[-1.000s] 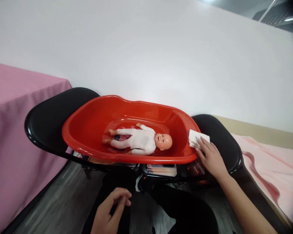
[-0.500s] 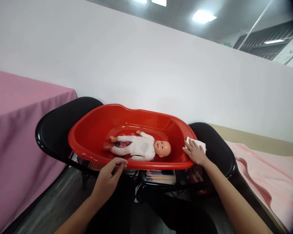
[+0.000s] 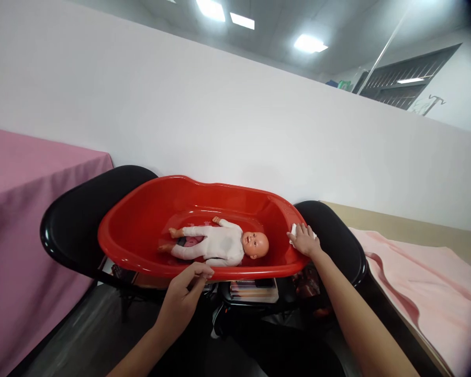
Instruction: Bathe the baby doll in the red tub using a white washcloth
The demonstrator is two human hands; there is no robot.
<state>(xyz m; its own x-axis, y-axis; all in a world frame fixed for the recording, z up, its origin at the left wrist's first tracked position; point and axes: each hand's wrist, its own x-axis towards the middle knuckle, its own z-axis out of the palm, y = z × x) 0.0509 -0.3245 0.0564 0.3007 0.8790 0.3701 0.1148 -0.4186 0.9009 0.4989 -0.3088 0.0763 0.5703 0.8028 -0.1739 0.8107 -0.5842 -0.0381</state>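
A red baby bathtub stands in front of me. Inside it a baby doll with a white cloth body lies on its back, head to the right, feet to the left. A dark and pink thing shows partly under its legs. On the right rim my right hand presses and grips a folded white cloth, mostly covered by the fingers. My left hand is at the tub's front rim, thumb and fingers closed together over the edge.
Black chairs support or flank the tub at the left and right. Books lie beneath the front rim. A pink-covered table is at left, and a pale pink sheet at right. A white partition rises behind.
My right hand has slid a little along the right rim and its fingers have closed more around the white cloth. My left hand stays at the front rim. The view has shifted slightly.
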